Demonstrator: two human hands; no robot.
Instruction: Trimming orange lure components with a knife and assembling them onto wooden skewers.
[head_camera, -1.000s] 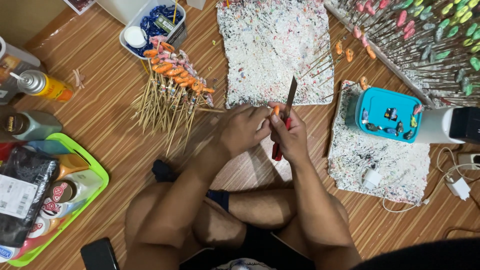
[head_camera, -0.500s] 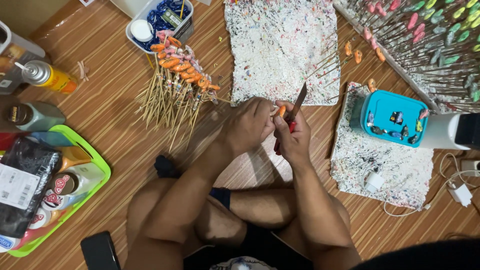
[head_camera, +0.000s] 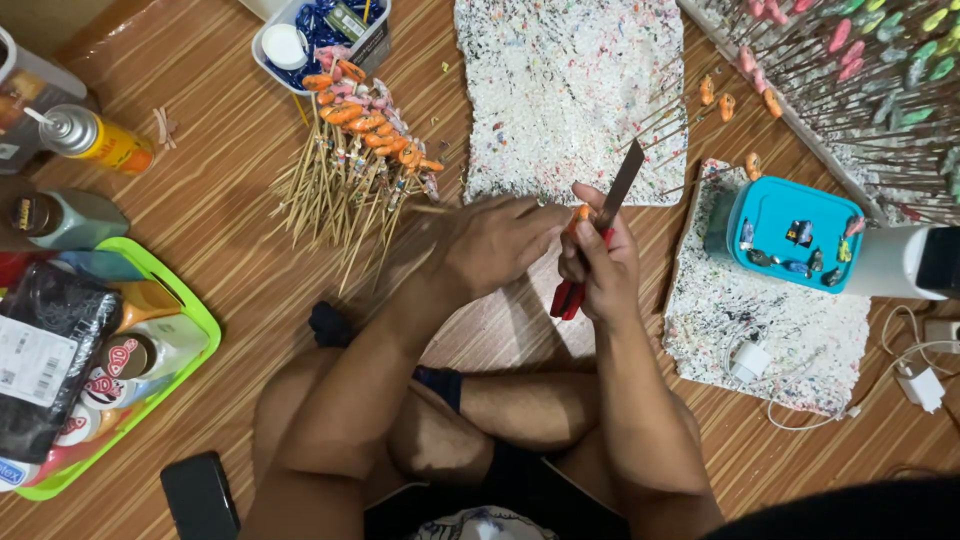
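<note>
My right hand (head_camera: 598, 268) grips a red-handled craft knife (head_camera: 620, 185), blade pointing up and away. My left hand (head_camera: 495, 243) pinches a small orange piece (head_camera: 582, 212) on a thin wooden stick, held right against the blade at the fingertips. Both hands meet above the wooden floor, in front of my crossed legs. To the left lies a pile of sticks tipped with orange and pink pieces (head_camera: 355, 150).
A paint-speckled white mat (head_camera: 560, 90) lies ahead, another (head_camera: 760, 320) at right with a teal box (head_camera: 790, 232) on it. A rack of coloured pieces on sticks (head_camera: 860, 70) fills the top right. A green tray (head_camera: 190, 320), bottles, spray can (head_camera: 95, 140) and phone (head_camera: 198, 495) sit left.
Both hands have stayed together at the orange piece; the knife blade tilted slightly more to the right. The view shifted a little.
</note>
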